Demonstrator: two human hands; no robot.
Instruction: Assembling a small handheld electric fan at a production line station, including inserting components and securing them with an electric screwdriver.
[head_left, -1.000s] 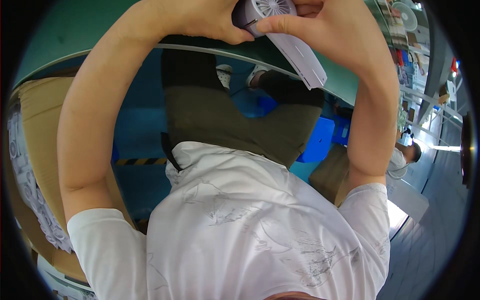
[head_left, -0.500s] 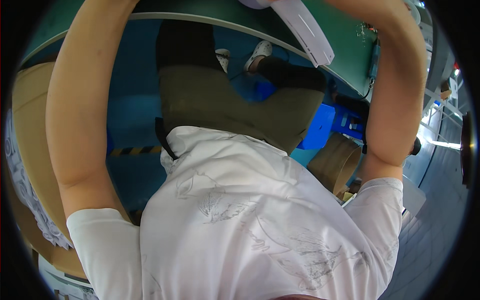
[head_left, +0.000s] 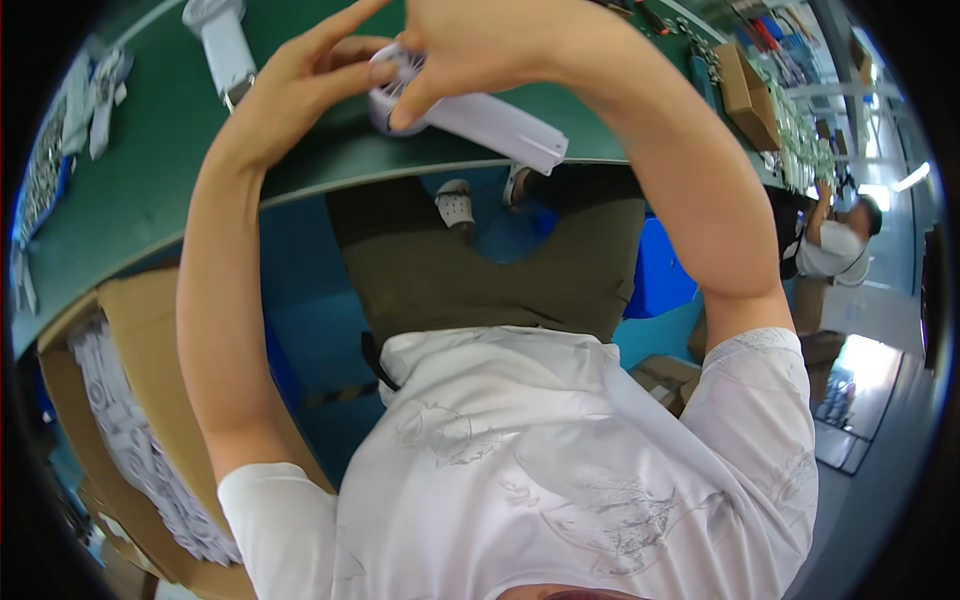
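Observation:
A white handheld fan (head_left: 500, 130), with a round slotted head and a straight handle, is between my hands over the near part of the green table. Its handle slants toward my lap on the right. My right hand (head_left: 480, 45) grips the head from above, its thumb lying across the slots; its other fingers are mostly hidden. From the left, my left hand (head_left: 315, 85) holds the head's rim with its fingertips, the fingers partly stretched. Farther left on the table lies another white fan piece (head_left: 225, 50) with a similar round end.
The green table (head_left: 160, 150) curves across the top. White parts (head_left: 105, 95) and a heap of small pieces (head_left: 45, 180) lie at its left end. A cardboard box of white parts (head_left: 140, 450) stands lower left. A small carton (head_left: 745, 95) and a person (head_left: 840, 245) are at right.
The view has shifted so that more of the table and both hands now show. The fan sits farther left and lower in the picture, its head now visible.

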